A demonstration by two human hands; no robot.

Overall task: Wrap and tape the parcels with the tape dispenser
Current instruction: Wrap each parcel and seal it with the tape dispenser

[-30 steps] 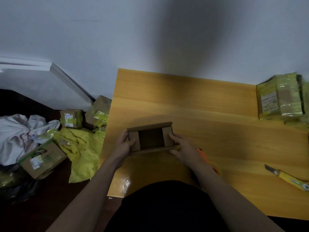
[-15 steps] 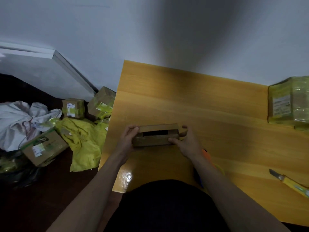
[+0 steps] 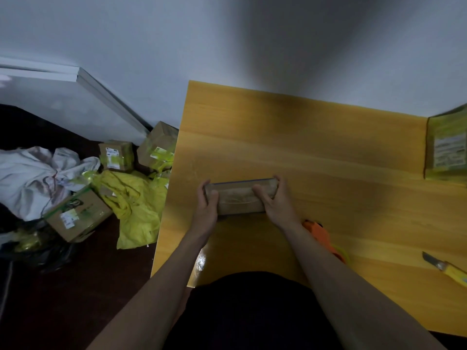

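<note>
A small brown cardboard box (image 3: pixel 238 202) lies closed on the wooden table (image 3: pixel 316 147) near its left front part. My left hand (image 3: pixel 207 207) grips the box's left end, thumb on top and fingers behind. My right hand (image 3: pixel 275 203) grips the right end, thumb across the lid. An orange tape dispenser (image 3: pixel 324 236) with yellow-green tape sits just right of my right forearm, partly hidden by it.
A yellow utility knife (image 3: pixel 447 271) lies at the table's right front. Green-taped parcels (image 3: pixel 448 147) stand at the right edge. On the floor to the left are several taped boxes (image 3: pixel 78 218), yellow plastic (image 3: pixel 136 205) and white cloth (image 3: pixel 32 178).
The box was open with its inside showing; its lid came down and it now lies closed between my hands. The view shifted slightly left.
</note>
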